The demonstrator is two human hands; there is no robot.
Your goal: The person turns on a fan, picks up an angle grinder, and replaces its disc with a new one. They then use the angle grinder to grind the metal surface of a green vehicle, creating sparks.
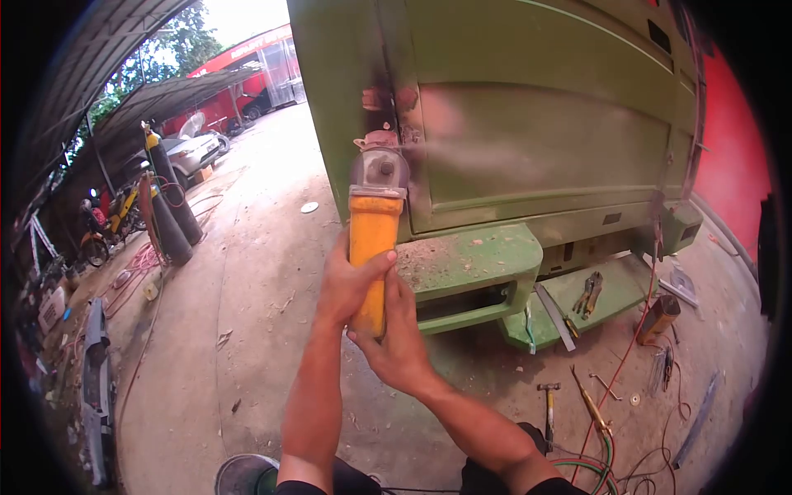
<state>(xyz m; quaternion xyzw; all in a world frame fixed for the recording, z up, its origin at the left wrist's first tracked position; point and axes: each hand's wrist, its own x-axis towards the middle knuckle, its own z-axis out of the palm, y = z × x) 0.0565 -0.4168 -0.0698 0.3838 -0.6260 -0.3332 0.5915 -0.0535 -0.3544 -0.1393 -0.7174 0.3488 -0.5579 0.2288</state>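
An angle grinder [375, 227] with a yellow body and grey metal head points away from me. My left hand [351, 285] is wrapped round the middle of its body, thumb across the top. Lower down, my right hand [396, 342] grips the rear end from the right side. The grinder's head is right at the corner of a green vehicle body [528, 157], where the paint is sanded to pink and dark patches. Below it is a green bumper [470, 252] with paint flakes scattered on top.
Locking pliers [588, 294] and a flat metal strip [554, 318] lie on the lower bumper step. On the floor are a hammer [549, 408], a cutting torch [591, 404] with hoses, and a bucket [247, 474]. Gas cylinders [169, 214] stand at left.
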